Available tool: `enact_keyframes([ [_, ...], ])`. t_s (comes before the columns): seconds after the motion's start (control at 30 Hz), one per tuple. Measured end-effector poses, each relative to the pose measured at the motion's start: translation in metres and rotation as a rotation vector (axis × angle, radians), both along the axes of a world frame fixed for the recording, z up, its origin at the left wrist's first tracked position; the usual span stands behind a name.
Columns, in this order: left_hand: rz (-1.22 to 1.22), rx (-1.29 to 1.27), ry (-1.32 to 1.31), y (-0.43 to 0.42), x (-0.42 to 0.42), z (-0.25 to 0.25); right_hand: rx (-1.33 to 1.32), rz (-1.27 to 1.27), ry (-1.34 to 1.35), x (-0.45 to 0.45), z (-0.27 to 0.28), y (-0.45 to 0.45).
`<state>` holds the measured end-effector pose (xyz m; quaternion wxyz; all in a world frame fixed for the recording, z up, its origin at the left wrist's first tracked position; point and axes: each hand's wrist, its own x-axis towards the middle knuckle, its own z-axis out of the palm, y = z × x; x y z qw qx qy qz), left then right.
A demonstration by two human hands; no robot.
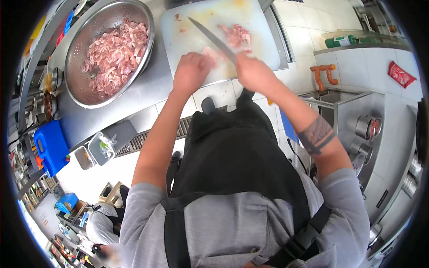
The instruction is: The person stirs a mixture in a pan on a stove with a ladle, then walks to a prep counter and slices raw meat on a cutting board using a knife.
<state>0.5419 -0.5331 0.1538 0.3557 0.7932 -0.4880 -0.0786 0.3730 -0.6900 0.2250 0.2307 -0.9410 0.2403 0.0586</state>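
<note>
My right hand [255, 73] is wrapped round the handle of a long kitchen knife [211, 37]. Its blade points up and to the left, over a white cutting board [178, 40]. On the board, my left hand [191, 71] has its fingers curled against a pale pink piece of raw meat [213, 56], with the fingertips partly hidden. Beyond the blade lies a redder clump of raw meat [235, 35]. Left of the board stands a large perforated metal colander [79, 91] holding a heap of cut raw meat [117, 56].
The steel counter [154, 85] carries the board and colander. A blue jerrycan [50, 147] and a clear plastic tub [99, 149] are at lower left, above a floor drain grate [147, 134]. Another person [103, 225] is at lower left. Orange pipes [322, 76] stand at right.
</note>
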Motion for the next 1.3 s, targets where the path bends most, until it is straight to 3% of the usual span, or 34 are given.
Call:
enact_keyframes([
  [0.17,0.025,-0.017,-0.05,0.012,-0.001,-0.006,0.121,-0.098,0.165,-0.051,-0.008,0.039],
  [0.37,0.087,0.063,0.005,0.009,0.004,-0.003,0.028,-0.138,0.162,-0.048,0.007,0.027],
  [0.73,-0.07,-0.044,0.044,-0.017,0.012,-0.008,0.139,-0.124,0.379,-0.062,0.037,0.044],
  [0.93,-0.14,-0.123,-0.056,-0.023,0.017,-0.013,0.184,-0.118,0.338,-0.049,0.006,0.044],
  [1.1,-0.143,-0.051,-0.052,-0.019,0.018,-0.008,0.138,-0.036,0.062,0.015,-0.043,0.02],
  [1.17,-0.131,-0.095,-0.061,-0.016,0.015,0.0,0.112,-0.04,0.083,0.027,-0.031,0.011],
  [1.23,0.075,0.04,0.325,-0.01,0.007,0.017,0.083,-0.048,0.108,0.03,-0.006,0.008],
  [1.3,0.026,0.092,0.213,-0.004,0.011,0.009,0.145,-0.057,0.146,0.004,0.019,0.017],
])
